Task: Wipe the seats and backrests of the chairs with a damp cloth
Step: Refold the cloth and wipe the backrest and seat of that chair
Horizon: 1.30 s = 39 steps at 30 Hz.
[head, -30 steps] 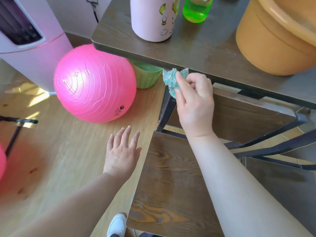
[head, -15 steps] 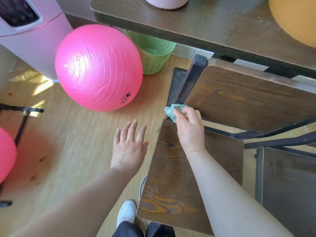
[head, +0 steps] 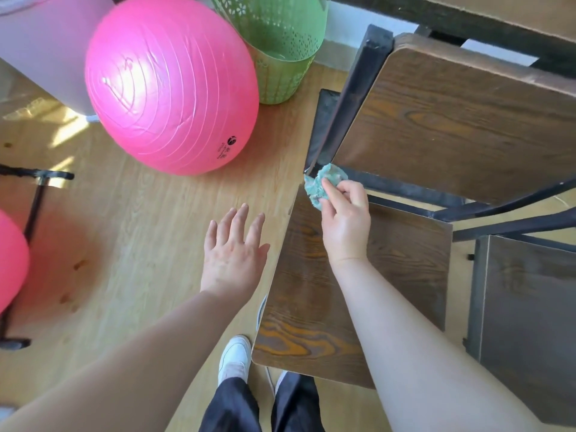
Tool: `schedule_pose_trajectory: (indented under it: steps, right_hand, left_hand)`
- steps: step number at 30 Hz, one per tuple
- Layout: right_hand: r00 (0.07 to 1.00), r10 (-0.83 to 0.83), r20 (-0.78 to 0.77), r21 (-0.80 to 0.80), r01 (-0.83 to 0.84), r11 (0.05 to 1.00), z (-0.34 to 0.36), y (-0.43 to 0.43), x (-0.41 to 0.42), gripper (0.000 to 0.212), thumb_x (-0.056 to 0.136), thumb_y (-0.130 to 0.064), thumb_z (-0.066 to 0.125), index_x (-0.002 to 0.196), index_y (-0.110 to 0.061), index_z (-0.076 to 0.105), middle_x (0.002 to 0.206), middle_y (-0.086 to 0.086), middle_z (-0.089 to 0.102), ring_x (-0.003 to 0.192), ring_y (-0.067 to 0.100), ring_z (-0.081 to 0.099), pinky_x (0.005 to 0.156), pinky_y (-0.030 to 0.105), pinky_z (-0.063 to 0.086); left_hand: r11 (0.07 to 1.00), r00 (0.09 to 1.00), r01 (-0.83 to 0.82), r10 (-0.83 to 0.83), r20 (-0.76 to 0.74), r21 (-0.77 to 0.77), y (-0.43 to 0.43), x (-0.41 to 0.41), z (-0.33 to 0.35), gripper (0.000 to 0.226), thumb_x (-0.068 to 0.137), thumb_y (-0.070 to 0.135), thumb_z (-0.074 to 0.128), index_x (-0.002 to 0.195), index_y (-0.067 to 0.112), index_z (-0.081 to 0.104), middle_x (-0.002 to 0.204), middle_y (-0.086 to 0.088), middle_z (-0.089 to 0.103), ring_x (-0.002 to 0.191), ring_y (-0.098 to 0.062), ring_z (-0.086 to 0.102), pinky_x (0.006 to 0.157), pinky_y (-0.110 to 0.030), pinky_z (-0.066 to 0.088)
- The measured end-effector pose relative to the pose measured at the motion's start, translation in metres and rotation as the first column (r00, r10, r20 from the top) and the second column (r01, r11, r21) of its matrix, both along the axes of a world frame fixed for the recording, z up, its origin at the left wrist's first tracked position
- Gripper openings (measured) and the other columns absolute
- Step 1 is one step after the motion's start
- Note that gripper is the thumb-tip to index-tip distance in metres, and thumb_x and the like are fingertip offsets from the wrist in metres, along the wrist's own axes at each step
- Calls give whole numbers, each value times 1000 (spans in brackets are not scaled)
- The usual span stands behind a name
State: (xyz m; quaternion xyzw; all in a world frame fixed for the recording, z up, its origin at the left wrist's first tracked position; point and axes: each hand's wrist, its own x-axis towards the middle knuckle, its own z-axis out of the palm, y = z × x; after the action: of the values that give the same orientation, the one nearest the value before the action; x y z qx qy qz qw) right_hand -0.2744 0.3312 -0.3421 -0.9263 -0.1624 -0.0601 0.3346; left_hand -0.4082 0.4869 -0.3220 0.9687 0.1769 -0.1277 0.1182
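While right hand (head: 344,222) pinched teal cloth (head: 324,183) at seat's (head: 314,294) rear left corner beside black frame post (head: 349,104), left hand (head: 233,257) hovered open-fingered over floor (head: 140,244).

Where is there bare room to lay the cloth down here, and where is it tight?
Bare: the seat between the right hand and the neighbouring chair, plus floor between the pink ball and left hand. Tight: the seat's back-left corner, where the cloth sits against the frame post.
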Motion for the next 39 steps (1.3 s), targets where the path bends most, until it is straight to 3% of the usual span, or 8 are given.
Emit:
schedule_pose_trajectory:
  steps: [4,11,14,19,23,27,32,39]
  right_hand:
    - [951,-306,-30,160,307,938,25,-41,-6,33,87,-7,73,120,-12,71,113,3,58,104,11,60,92,19,51]
    - [588,-735,-339,348,804,483,68,-142,30,31,93,-22,68,124,-20,68,117,-11,52,104,7,61,76,8,52]
    - [538,-765,-352,380,830,409,74,-162,45,32,94,-26,67,125,-18,68,117,-10,52,103,7,61,68,0,46]
    - [493,-751,-439,437,848,301,77,-160,59,37,89,-60,56,96,-27,72,109,-4,65,99,7,65,76,19,54]
    - [455,-679,-577,536,837,105,80,-155,64,17,91,-45,65,97,-30,71,101,-10,70,96,5,67,65,12,50]
    - [427,-614,-663,559,829,-27,80,-148,67,25,90,-31,71,113,-22,74,105,-10,71,95,6,68,62,9,49]
    - [387,-570,-725,542,831,-126,82,-137,69,25,88,-26,74,113,-23,73,102,-10,72,94,9,69,64,13,52]
    - [351,-520,-779,521,824,-223,85,-117,70,28,89,-27,72,117,-20,72,110,-2,72,99,13,69,86,27,58]
  left_hand:
    - [999,999,35,-36,28,16,-9,-1,12,55,103,43,38,154,23,29,162,-10,25,150,-30,17,122,-53,14]
    - [994,991,102,-105,81,37,-36,8,18,53,98,38,53,147,20,43,155,-13,39,145,-33,31,117,-55,25]
    - [989,987,140,-143,75,45,-52,15,16,54,99,39,51,149,21,41,156,-12,36,146,-32,28,119,-54,23]
    - [977,969,205,-212,126,60,-76,22,10,56,93,34,62,144,17,47,152,-13,41,141,-34,34,114,-57,30]
    - [968,958,239,-248,146,75,-87,26,6,56,91,32,65,143,16,50,152,-14,41,141,-35,34,114,-57,31]
    - [967,958,246,-254,134,73,-94,30,4,55,93,32,63,144,16,49,152,-15,40,142,-34,32,115,-57,28]
    - [967,960,243,-252,123,83,-93,31,2,55,94,34,61,145,16,47,153,-15,39,142,-34,31,115,-57,29]
    - [975,967,208,-217,136,81,-87,26,-1,55,95,36,57,146,18,46,154,-14,38,143,-33,31,116,-56,27]
